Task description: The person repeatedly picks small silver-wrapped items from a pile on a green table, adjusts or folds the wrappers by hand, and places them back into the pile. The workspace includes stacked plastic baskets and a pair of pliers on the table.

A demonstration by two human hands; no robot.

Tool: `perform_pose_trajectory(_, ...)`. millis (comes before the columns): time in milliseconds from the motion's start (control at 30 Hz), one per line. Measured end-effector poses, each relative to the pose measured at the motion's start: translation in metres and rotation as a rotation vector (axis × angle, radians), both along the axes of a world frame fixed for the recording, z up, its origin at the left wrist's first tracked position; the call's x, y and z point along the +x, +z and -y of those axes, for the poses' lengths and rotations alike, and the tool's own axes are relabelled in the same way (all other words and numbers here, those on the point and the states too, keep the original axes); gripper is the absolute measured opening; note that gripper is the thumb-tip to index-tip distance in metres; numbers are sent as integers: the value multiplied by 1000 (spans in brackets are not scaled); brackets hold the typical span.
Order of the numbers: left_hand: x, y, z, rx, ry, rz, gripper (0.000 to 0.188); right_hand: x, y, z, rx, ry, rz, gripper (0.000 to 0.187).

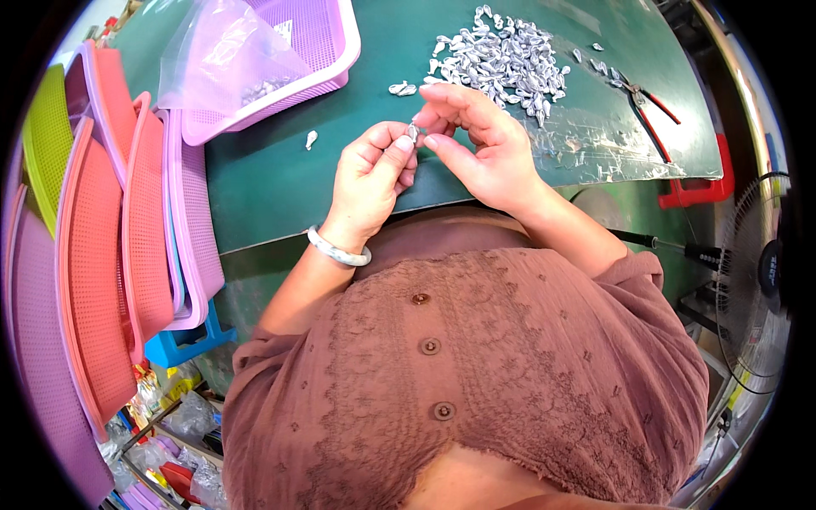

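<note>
Both my hands meet over the near part of the green table [263, 200]. My left hand [367, 174] pinches a small silvery teardrop-shaped piece [413, 133] between thumb and fingers; a pale bangle circles that wrist. Close beside the piece, my right hand [480, 140] has its thumb and forefinger apart, with other fingertips near or touching it. A heap of similar silvery pieces [510, 64] lies beyond my right hand. A couple of loose pieces [402, 88] sit left of the heap, and a single one [311, 139] lies farther left.
Red-handled pliers [650, 110] rest at the table's right, near several stray pieces. A purple basket [336, 72] at the far left holds a clear plastic bag [225, 64]. Stacked coloured baskets [149, 229] crowd the left side. A fan [748, 272] stands at the right.
</note>
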State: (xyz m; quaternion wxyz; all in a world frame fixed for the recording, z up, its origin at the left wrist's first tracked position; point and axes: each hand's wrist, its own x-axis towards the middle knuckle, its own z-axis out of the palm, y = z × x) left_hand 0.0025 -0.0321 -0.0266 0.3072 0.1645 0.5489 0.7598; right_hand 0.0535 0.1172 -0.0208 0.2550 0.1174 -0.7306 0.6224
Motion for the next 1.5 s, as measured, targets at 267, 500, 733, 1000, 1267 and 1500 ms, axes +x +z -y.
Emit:
perform_pose_trajectory(267, -14, 7, 6, 168, -157, 378, 20, -9, 6, -13, 274, -110, 1, 39)
perform_pose_trajectory(500, -14, -1, 5, 184, -41, 393, 20, -42, 6, -23, 878, -244, 70, 35)
perform_pose_trajectory(733, -11, -2, 6, 218, 67, 383, 15, -51, -2, -22, 964, -218, 47, 36)
perform_pose_trajectory(1000, -8, 0, 5, 224, 146, 388, 12, -48, 4, -14, 938, -182, 1, 39)
perform_pose_trajectory(1267, -6, 2, 6, 183, 210, 351, 13, -48, 5, -14, 866, -134, 50, 42)
perform_pose_trajectory(1500, 1, 8, -3, 168, 242, 207, 11, -28, 9, -8, -223, 208, 389, 37)
